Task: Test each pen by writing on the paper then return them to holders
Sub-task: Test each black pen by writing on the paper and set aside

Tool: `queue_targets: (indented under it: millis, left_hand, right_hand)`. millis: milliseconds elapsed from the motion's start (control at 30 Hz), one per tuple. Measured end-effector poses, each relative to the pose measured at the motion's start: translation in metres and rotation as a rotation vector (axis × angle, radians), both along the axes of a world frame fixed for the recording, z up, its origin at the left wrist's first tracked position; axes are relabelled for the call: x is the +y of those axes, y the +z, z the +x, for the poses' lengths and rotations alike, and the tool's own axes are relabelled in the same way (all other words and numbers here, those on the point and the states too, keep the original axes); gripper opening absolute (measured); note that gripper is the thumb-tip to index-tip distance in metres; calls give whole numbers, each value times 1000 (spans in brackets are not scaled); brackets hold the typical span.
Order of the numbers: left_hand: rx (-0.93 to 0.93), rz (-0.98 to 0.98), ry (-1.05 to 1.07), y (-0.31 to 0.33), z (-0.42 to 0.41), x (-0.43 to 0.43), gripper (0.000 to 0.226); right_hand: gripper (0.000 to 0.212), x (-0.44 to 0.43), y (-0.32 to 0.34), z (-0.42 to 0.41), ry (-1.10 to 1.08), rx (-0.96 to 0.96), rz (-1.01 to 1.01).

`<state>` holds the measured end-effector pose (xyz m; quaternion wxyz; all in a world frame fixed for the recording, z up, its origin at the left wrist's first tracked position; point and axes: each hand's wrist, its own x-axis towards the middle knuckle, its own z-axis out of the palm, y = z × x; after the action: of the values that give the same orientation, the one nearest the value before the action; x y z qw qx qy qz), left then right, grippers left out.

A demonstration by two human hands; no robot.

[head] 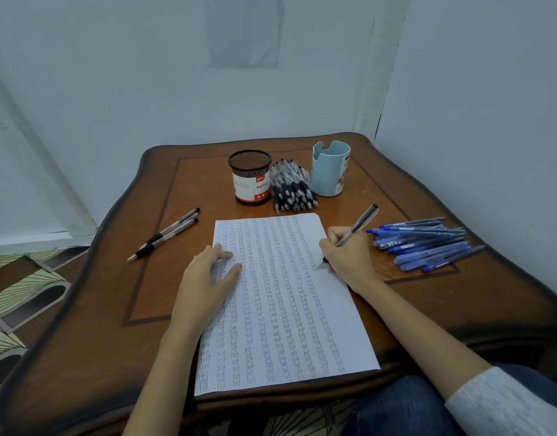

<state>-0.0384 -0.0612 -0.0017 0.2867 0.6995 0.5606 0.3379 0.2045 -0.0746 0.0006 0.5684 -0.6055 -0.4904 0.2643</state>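
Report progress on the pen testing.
Done: the paper is nearly covered in columns of test marks. In hand: the right hand writes with a pen at the paper's right edge; the left hand presses the sheet flat. Left: black pens, blue pens and two pens lie on the table; none shows in the mesh holder or blue holder.

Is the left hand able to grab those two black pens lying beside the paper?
Probably yes. The left hand lies flat on the paper, holding nothing, and the two black pens lie on the table just to its left, with nothing between. The right hand grips a different pen.
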Motion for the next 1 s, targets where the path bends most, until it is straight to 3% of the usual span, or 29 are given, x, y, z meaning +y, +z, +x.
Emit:
queue_targets:
  millis: [267,1000]
  left_hand:
    - [-1,4,0,2,-1,0,24]
    - [-5,11,-1,0,0,0,27]
  right_hand:
    - [36,2,5,9,-4,268,-65]
    - [19,-7,8,-1,113,4,-21]
